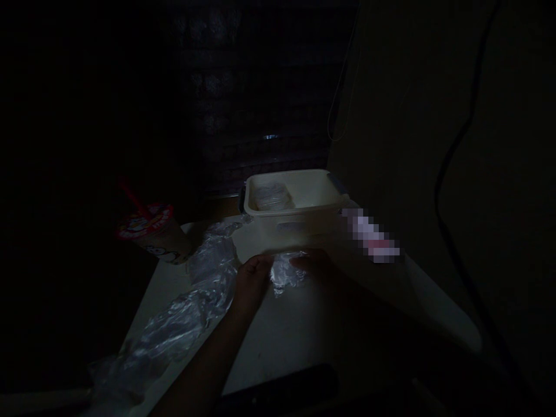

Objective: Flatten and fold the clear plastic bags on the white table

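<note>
Between both hands is a small crumpled clear plastic bag [286, 271], held just above the white table [278, 341]. My left hand [254, 277] is closed on its left edge with the thumb on top. On its right side, my right hand [315, 263] grips with thumb and fingers, mostly in deep shadow. A long heap of clear plastic bags [178, 318] lies to the left of my left forearm. Beyond the hands stands a pale plastic bin [304, 223], with a stack of flat plastic bags [273, 196] inside at its left end.
A drink cup [160, 237] with a red lid and straw stands at the left edge. Right of the bin is a blurred-out pinkish item [371, 237]. A dark cable [443, 202] hangs down at the right. The scene is very dim.
</note>
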Tool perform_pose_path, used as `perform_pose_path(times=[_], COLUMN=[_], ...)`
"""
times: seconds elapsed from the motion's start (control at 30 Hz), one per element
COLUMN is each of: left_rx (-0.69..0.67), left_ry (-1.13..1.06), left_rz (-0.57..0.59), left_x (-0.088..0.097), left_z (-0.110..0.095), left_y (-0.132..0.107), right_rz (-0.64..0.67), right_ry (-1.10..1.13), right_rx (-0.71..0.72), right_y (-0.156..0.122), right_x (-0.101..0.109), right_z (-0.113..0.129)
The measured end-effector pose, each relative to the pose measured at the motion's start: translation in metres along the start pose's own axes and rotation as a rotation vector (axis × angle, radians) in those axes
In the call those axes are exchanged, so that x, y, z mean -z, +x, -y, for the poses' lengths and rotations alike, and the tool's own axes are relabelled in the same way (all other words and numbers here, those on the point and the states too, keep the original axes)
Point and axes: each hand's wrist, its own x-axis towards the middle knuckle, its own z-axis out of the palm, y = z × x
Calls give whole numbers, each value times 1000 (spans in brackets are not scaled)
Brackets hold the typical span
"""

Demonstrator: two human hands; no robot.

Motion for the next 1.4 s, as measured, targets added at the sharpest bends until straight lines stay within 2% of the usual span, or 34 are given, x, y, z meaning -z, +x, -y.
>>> perform_pose_path(times=[0.13, 0.27, 0.37, 0.53, 0.7, 0.83, 0.93, 1.03, 1.2, 1.23, 1.3, 1.4], left_rx=[-18, -18, 9, 28, -13, -91, -244, -427, -554, -565, -588, -655], left_ry=[14, 27, 54, 113, 128, 132, 190, 399, 633, 658, 699, 752], left_rz=[-31, -28, 14, 64, 51, -32, -166, -244, -265, -257, -249, -215], left_x=[2, 2, 0, -3, -3, 0, 5, 11, 15, 15, 14, 13], left_z=[1, 0, -2, -2, -1, -2, -6, -8, -4, -3, -2, -3], left_y=[0, -1, -3, -5, -3, -3, -3, -3, -1, -1, 0, 0], right_rz=[-9, -80, -100, -87, -64, -97, -79, -128, -204, -242, -294, -288], right_ry=[78, -54, -71, 68, 201, 146, 116, 149, 306, 299, 246, 162], right_rx=[-38, -60, -44, -66, -175, -180, -153, -41, 133, 137, 52, -8], right_y=[0, -2, -1, 1, -2, 0, 5, 10, 34, 43, 65, 101], right_x=[-2, 0, 2, 0, -4, -1, 7, 18, 43, 47, 54, 56], right_z=[-1, 1, 2, 1, 1, 3, 8, 25, 83, 94, 110, 116])
